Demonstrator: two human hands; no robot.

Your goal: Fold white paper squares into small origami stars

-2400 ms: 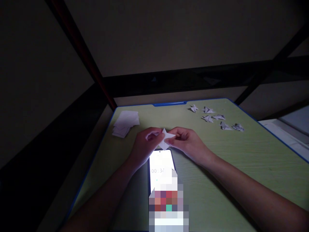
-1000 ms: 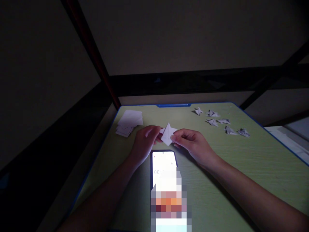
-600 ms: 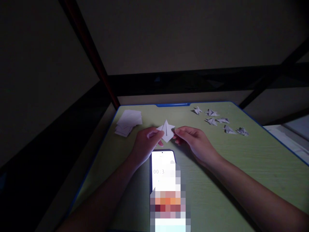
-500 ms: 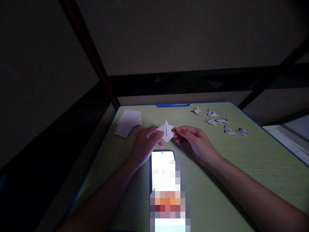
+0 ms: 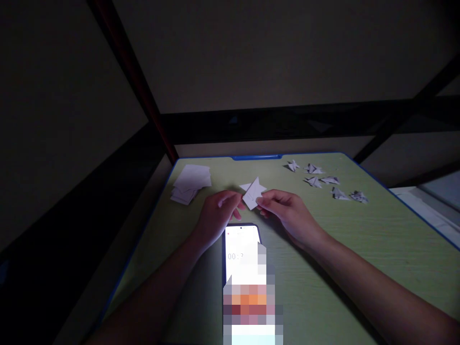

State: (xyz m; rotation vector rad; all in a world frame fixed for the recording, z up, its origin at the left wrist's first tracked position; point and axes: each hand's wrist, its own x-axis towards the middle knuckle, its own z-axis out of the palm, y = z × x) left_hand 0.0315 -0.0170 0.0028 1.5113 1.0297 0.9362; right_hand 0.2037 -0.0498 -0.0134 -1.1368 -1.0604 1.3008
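A small piece of white folded paper (image 5: 253, 195), with points at its top and sides, is held up over the table beyond the phone. My right hand (image 5: 287, 211) pinches its lower right edge, thumb in front and the other fingers behind. At the paper's left edge, my left hand (image 5: 221, 211) has its thumb and forefinger closed on the rim, while the lower fingers curl loosely beneath. A lit phone (image 5: 244, 244) lies just below both hands, its screen showing timer digits and partly pixelated.
A stack of white paper sheets (image 5: 192, 178) lies at the table's back left. Several folded paper pieces (image 5: 313, 182) are scattered at the back right. The green table (image 5: 377, 239) has a blue rim and a blue handle (image 5: 257, 157) at its far edge. Dark walls surround it.
The folded paper has turned and shifted slightly right, now showing a slanted front flap. My right hand has closed on its right side; my left thumb has slid back to the left edge.
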